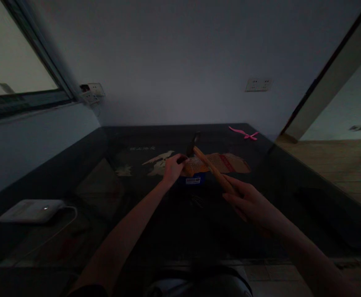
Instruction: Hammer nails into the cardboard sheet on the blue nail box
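In my right hand (248,202) is a hammer with a wooden handle (219,177), gripped with the fingers wrapped round it. Its dark metal head (193,144) is above an orange-brown block (193,166), tilted and close to my left fingertips. My left hand (172,170) is closed at the block's left end, finger and thumb pinched together; what they pinch is too dark and small to make out. A blue box with a white label (194,180) is under the block's front. Cardboard with a red stripe (228,163) extends right of the block.
Thin, nail-like slivers (197,201) lie on the dark tabletop (155,231). A white power bank (32,211) with a cable is at the left. Pink ribbon (245,133) lies at the back right. Wall sockets (259,85) are behind the table.
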A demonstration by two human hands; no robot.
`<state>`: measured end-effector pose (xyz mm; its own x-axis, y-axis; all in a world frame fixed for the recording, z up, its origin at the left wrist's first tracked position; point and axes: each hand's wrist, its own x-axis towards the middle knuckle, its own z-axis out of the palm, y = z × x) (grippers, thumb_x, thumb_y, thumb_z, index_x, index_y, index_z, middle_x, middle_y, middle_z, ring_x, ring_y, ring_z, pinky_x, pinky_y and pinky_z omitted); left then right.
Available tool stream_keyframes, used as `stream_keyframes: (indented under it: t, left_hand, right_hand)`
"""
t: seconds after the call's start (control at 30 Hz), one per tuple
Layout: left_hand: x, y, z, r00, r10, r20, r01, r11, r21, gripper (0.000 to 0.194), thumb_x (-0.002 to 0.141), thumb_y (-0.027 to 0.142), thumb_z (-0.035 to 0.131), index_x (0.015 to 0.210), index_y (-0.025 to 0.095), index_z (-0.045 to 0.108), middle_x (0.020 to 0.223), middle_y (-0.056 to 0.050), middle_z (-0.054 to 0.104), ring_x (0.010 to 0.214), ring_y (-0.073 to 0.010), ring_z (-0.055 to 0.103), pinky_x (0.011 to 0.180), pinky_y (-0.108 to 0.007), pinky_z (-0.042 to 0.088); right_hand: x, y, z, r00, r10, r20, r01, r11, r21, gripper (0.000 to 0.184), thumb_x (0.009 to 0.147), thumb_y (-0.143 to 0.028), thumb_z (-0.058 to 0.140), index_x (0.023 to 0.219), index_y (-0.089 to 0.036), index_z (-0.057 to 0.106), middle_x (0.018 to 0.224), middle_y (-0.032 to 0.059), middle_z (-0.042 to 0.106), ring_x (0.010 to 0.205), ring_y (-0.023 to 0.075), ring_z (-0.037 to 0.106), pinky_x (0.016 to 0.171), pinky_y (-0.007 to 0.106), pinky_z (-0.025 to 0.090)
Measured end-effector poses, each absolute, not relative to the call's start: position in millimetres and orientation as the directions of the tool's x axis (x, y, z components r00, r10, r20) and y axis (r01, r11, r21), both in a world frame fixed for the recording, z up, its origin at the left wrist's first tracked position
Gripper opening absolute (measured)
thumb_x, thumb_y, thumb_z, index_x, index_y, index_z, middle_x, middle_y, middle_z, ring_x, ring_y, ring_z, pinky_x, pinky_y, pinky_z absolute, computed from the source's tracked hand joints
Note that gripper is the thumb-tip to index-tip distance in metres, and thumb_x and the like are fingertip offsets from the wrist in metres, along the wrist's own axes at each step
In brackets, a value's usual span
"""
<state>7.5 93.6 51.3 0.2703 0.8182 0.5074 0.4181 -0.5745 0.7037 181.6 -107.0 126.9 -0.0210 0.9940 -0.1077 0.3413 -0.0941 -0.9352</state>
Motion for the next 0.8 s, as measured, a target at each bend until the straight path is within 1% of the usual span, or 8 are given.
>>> stream_keyframes:
  t: [0.13,0.23,0.33,0.43,0.6,0.7,0.73,0.8]
  left_hand:
    - [9,92,53,0.253,0.824,0.507,0.384,-0.566,0.729,0.006,0.074,0.020,0.063,0.078,0.017,0.066,0.077,-0.003,0.069,0.070,-0.0151,0.063,0.068,-0.027,0.049]
    - [9,92,52,0.248,0.830,0.499,0.373,-0.557,0.742,0.007,0.073,0.021,0.064,0.079,0.017,0.066,0.077,-0.003,0.069,0.070,-0.0154,0.063,0.068,-0.028,0.050]
    - [8,95,50,0.276,0.808,0.520,0.356,-0.589,0.726,0.009,0.074,0.022,0.063,0.080,0.017,0.066,0.078,-0.002,0.068,0.072,-0.0153,0.064,0.070,-0.028,0.051]
    - [6,96,53,0.319,0.773,0.549,0.340,-0.634,0.695,0.015,0.074,0.022,0.063,0.088,0.017,0.064,0.082,-0.003,0.068,0.074,-0.0151,0.064,0.071,-0.029,0.052]
    - [-6,80,78,0.286,0.655,0.700,0.390,-0.747,0.539,0.035,0.073,0.024,0.065,0.106,0.016,0.057,0.099,-0.008,0.065,0.089,-0.0170,0.061,0.082,-0.032,0.049]
    - [-20,55,89,0.271,0.553,0.788,0.394,-0.811,0.434,0.024,0.080,0.022,0.057,0.103,0.017,0.057,0.095,-0.006,0.064,0.088,-0.0150,0.060,0.080,-0.030,0.049]
    - [-24,45,89,0.306,0.507,0.806,0.394,-0.838,0.377,0.018,0.081,0.021,0.054,0.099,0.017,0.058,0.092,-0.005,0.064,0.086,-0.0143,0.060,0.079,-0.029,0.048]
    - [-31,26,82,0.491,0.384,0.782,0.346,-0.910,0.229,0.014,0.083,0.019,0.052,0.095,0.018,0.058,0.089,-0.003,0.065,0.086,-0.0135,0.060,0.080,-0.028,0.047]
  right_hand:
    - [182,-118,105,0.121,0.992,-0.041,0.167,-0.061,-0.984,0.056,0.079,-0.032,0.058,0.131,-0.020,0.042,0.049,-0.0102,0.039,0.032,0.0039,0.033,0.029,0.014,0.027]
    - [179,-129,82,0.196,0.980,-0.045,-0.096,-0.026,-0.995,0.053,0.077,-0.033,0.061,0.127,-0.022,0.044,0.057,-0.0084,0.046,0.031,0.0001,0.030,0.028,0.011,0.021]
    - [178,-139,57,0.171,0.984,-0.043,-0.324,0.015,-0.946,0.046,0.077,-0.033,0.063,0.120,-0.023,0.049,0.052,-0.0092,0.043,0.027,-0.0013,0.027,0.027,0.010,0.018]
    - [181,-149,38,0.218,0.976,-0.020,-0.484,0.090,-0.870,0.042,0.077,-0.035,0.064,0.116,-0.026,0.053,0.049,-0.0092,0.042,0.026,-0.0013,0.026,0.026,0.010,0.018]
    - [187,-162,27,0.241,0.970,-0.029,-0.636,0.135,-0.760,0.049,0.078,-0.035,0.062,0.124,-0.035,0.046,0.054,-0.0064,0.048,0.029,0.0000,0.028,0.029,0.010,0.021]
    - [188,-167,27,0.252,0.967,-0.040,-0.647,0.138,-0.750,0.052,0.080,-0.035,0.060,0.128,-0.038,0.041,0.056,-0.0059,0.049,0.031,0.0004,0.028,0.031,0.011,0.022]
    - [188,-168,26,0.260,0.965,-0.040,-0.645,0.142,-0.750,0.053,0.080,-0.035,0.060,0.129,-0.038,0.040,0.056,-0.0061,0.048,0.031,0.0004,0.028,0.031,0.011,0.021]
    - [187,-170,24,0.270,0.961,-0.054,-0.647,0.140,-0.750,0.053,0.081,-0.035,0.059,0.130,-0.038,0.038,0.055,-0.0066,0.046,0.031,0.0005,0.026,0.031,0.012,0.020]
